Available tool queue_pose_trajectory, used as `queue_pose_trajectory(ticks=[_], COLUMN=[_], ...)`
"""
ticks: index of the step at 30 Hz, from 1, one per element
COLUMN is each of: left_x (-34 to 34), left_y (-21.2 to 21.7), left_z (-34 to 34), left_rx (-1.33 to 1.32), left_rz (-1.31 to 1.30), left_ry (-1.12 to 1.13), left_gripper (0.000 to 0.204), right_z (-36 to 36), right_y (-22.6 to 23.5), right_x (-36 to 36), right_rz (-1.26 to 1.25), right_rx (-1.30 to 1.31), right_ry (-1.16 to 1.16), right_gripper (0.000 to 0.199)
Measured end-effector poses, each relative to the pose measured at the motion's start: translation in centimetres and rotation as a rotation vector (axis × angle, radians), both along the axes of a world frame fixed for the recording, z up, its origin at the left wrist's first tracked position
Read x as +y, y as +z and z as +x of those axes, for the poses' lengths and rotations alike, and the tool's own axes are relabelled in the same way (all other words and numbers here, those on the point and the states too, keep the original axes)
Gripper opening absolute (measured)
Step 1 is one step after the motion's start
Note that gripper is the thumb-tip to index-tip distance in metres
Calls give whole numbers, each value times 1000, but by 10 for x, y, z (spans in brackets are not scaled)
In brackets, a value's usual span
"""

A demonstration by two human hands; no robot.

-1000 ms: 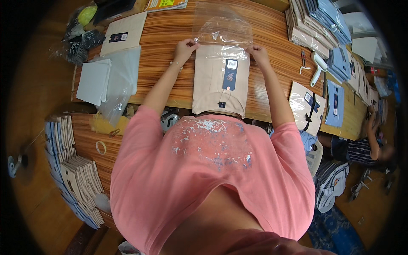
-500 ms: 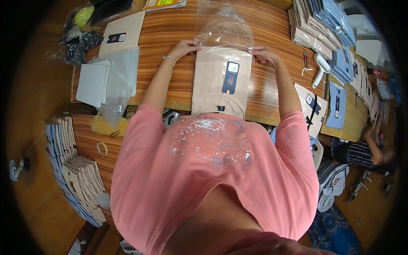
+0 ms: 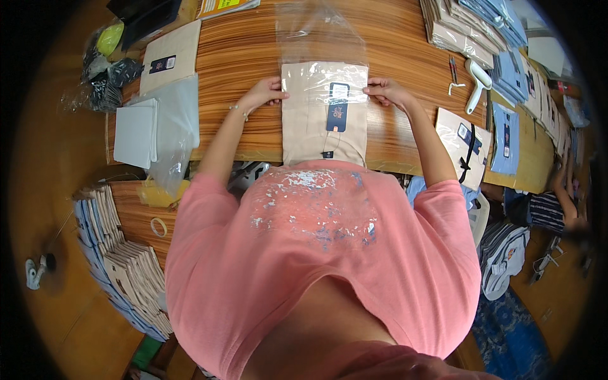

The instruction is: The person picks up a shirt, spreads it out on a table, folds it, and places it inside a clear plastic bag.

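Observation:
A folded beige garment (image 3: pixel 304 136) lies flat on the wood-grain table in front of me, its near end against my shirt. A dark blue hang tag (image 3: pixel 337 117) rests on it, strung to a small dark label. The far part of the garment is inside a clear plastic bag (image 3: pixel 320 41), whose mouth crosses the tag. My left hand (image 3: pixel 265 93) pinches the bag's left edge beside the garment. At the right edge, my right hand (image 3: pixel 387 92) has the bag between thumb and fingers.
To the right are a white-handled lint roller (image 3: pixel 479 85), small red-handled snips (image 3: pixel 453 71) and stacked bagged garments (image 3: pixel 459 31). White cards (image 3: pixel 135 133) and loose clear bags (image 3: pixel 180 120) lie at left. More folded garments (image 3: pixel 133 263) fill the lower left. Another person (image 3: pixel 551 209) is at far right.
Both hands have drawn the bag's mouth toward me, so it now covers the garment's far part and the upper tag. The view has shifted slightly.

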State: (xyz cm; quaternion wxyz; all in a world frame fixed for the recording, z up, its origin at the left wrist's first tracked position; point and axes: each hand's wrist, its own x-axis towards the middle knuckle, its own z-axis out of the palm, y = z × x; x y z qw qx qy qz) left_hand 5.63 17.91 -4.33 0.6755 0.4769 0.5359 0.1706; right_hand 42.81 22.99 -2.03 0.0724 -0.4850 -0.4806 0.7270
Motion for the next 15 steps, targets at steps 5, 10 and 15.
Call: queue_pose_trajectory(ticks=[5,10,15], left_x=[-28,-28,-34], left_y=[6,0,-1], left_z=[16,18,21], left_rx=[-9,-62,-39], left_rz=[4,29,51], left_ry=[133,185,230], left_gripper=[34,29,27], right_z=[-4,-2,-24], right_y=[4,-19,-10], right_x=[-34,-51,-65], right_rz=[18,109,30], right_rx=[-4,-32,200], right_ry=[-185,-444,-727], right_gripper=[27,20,10])
